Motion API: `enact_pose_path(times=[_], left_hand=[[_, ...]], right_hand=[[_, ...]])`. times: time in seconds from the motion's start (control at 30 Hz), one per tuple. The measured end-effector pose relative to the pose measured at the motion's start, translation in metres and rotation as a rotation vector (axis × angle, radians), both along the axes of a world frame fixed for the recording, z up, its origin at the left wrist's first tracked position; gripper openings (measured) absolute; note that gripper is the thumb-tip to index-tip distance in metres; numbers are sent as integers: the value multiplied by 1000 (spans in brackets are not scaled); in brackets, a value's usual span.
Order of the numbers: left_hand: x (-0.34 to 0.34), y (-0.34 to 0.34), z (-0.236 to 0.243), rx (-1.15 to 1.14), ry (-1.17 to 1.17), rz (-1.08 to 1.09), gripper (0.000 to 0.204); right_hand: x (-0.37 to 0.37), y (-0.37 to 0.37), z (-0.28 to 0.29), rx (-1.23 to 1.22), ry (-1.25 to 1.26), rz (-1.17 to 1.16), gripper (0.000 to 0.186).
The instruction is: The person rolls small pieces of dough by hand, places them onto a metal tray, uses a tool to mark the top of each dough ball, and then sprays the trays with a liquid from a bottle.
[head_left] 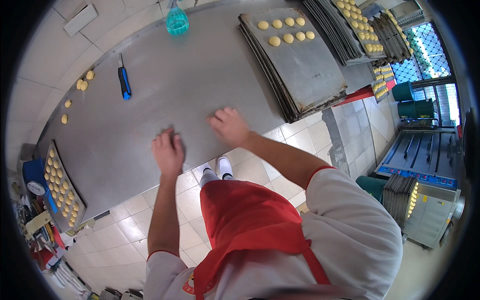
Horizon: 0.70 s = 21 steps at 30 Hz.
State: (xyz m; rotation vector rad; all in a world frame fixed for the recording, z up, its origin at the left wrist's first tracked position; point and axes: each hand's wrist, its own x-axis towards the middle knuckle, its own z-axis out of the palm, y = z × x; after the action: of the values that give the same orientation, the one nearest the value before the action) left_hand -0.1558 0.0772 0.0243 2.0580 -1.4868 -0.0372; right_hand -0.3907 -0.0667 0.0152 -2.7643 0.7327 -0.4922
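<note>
My left hand (169, 152) is palm down at the near edge of the steel table (165, 107), its fingers bent and close to the metal. To its right, my right hand (230, 126) is cupped over the same surface with curled fingers. Whatever lies under either palm is hidden from view. Farther off at the left are several small pale-yellow dough pieces (83, 84), with two more, one a dough ball (64, 119), closer in. A blue-and-black handled knife (124, 82) rests beyond my left hand.
A stack of dark baking trays (312, 75) stands at the right, its top one bearing rows of dough balls (288, 38). Another tray of dough balls (60, 190) overhangs the left end. A teal spray bottle (177, 21) stands at the far edge. An oven (420, 155) is at the right.
</note>
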Motion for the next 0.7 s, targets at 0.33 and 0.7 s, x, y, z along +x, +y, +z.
enact_pose_path(times=[0.33, 0.7], left_hand=[[57, -47, -11, -56, 45, -22, 16], [62, -97, -4, -32, 93, -195, 15]], right_hand=[[24, -53, -3, -16, -68, 73, 31], [62, -45, 10, -14, -69, 93, 25]])
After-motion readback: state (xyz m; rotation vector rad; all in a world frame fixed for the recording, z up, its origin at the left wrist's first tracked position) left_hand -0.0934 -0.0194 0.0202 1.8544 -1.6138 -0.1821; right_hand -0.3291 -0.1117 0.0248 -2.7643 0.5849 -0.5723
